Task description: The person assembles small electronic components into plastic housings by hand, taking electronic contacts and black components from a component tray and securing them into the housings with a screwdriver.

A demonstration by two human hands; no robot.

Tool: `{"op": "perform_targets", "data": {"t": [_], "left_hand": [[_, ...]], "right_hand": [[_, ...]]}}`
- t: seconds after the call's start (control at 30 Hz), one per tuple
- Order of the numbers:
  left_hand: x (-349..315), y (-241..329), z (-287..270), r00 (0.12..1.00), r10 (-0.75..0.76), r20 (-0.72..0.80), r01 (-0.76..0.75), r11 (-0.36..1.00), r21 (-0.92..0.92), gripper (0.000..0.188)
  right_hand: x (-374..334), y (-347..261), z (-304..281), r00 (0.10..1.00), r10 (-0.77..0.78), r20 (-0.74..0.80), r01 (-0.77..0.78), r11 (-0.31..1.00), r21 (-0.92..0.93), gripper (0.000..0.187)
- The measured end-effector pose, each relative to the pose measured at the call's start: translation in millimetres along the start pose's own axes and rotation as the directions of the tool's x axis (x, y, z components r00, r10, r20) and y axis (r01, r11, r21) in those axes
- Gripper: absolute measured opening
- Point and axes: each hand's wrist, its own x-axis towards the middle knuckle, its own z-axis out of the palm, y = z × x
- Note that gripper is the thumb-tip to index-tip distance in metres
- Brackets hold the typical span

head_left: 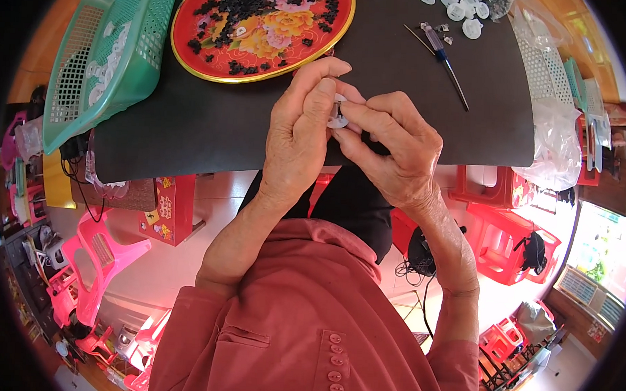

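Observation:
Just over the near edge of the dark table, my two hands meet around a small round white plastic part (338, 122). My left hand (294, 129) pinches it between thumb and fingers from the left. From the right, the thumb and fingertips of my right hand (401, 147) close on the same part. A small dark spot shows at its middle, but fingers hide much of it. Beyond my left hand lies a round red floral tray (270, 32) with a yellow rim, bearing many tiny black pieces (240, 15).
A green mesh basket (149, 48) of white parts (109, 71) stands at the left table edge. To the right lie a screwdriver (447, 61), a thin rod (418, 38) and more white parts (472, 29). A clear plastic bag (556, 145) hangs at the right edge. Red stools (508, 244) stand below.

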Motion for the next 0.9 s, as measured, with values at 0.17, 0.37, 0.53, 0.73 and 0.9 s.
{"op": "perform_targets", "data": {"t": [0.17,0.37,0.53,0.73,0.9], "left_hand": [[2,2,2,1.000,-0.007,-0.010,0.007,1.000,0.012,0.025],[2,-1,0,1.000,0.000,-0.004,0.000,1.000,0.005,0.026],[1,1,2,1.000,0.004,-0.001,-0.003,0.994,0.109,0.025],[2,2,1,0.999,-0.016,0.045,0.017,1.000,-0.014,0.026],[1,0,0,0.998,0.035,0.061,-0.035,0.999,-0.001,0.027]], "right_hand": [[-1,4,1,0.995,-0.094,-0.026,0.092,0.993,-0.070,0.026],[6,1,-12,0.982,0.132,0.134,-0.141,0.988,0.065,0.030],[13,-2,-18,0.972,0.148,0.181,-0.161,0.985,0.060,0.030],[22,-5,-24,0.954,0.136,0.268,-0.139,0.990,-0.006,0.020],[29,-6,-23,0.946,0.099,0.310,-0.083,0.995,-0.064,0.022]]}}
